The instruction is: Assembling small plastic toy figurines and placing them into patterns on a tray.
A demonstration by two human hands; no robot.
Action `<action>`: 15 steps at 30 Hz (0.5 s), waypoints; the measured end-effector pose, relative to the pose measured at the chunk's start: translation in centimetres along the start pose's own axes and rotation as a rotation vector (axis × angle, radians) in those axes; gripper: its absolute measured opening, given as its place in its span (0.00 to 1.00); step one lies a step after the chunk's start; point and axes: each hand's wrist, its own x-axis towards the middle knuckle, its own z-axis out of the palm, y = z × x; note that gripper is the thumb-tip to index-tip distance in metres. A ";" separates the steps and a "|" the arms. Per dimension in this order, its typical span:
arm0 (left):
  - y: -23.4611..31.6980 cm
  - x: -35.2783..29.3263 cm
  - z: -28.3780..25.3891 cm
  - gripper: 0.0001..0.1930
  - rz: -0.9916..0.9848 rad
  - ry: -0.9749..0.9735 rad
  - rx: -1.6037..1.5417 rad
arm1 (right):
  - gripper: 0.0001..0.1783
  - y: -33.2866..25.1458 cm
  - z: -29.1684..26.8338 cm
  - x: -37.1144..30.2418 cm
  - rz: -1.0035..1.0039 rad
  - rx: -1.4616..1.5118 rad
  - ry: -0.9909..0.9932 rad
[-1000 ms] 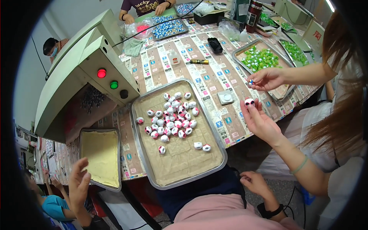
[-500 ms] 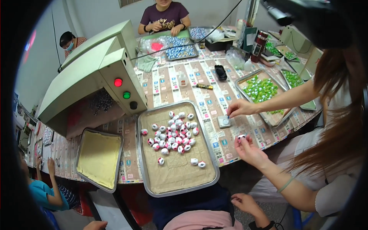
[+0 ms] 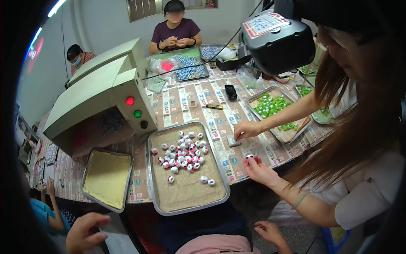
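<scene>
Hidden/cut off:
- Your left hand (image 3: 86, 230) sits at the lower edge, below the near counter (image 3: 220, 122) edge. Its wrist is lost in the dark rim.
- A pale flat thing beside its fingers (image 3: 101, 220) is too blurred to name.
- Your right hand (image 3: 268, 230) is low over your lap, forearm cut off by the frame.

Pose:
- Left fingers are stretched and apart, gripping nothing that shows.
- Right fingers are loosely curled and apart, empty as far as can be seen.

Nearest things:
- The big metal tray (image 3: 154, 178) is at the near counter edge, between your hands and above them.
- Red-and-white pieces (image 3: 184, 154) are heaped in its far half.
- The smaller tray (image 3: 105, 180) lies to its left.

A co-worker's hand (image 3: 245, 129) reaches in from the right.
</scene>
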 end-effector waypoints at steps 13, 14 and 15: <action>-21.9 -5.3 17.4 0.25 -0.377 -0.956 -0.591 | 0.16 22.1 1.7 -5.8 0.459 0.062 -0.089; -21.5 -7.8 19.6 0.25 -0.552 -1.008 -0.693 | 0.38 26.0 1.9 -6.5 0.542 0.015 -0.146; -20.3 -9.4 20.4 0.25 -0.729 -1.054 -0.786 | 0.66 28.0 2.3 -6.6 0.621 -0.024 -0.202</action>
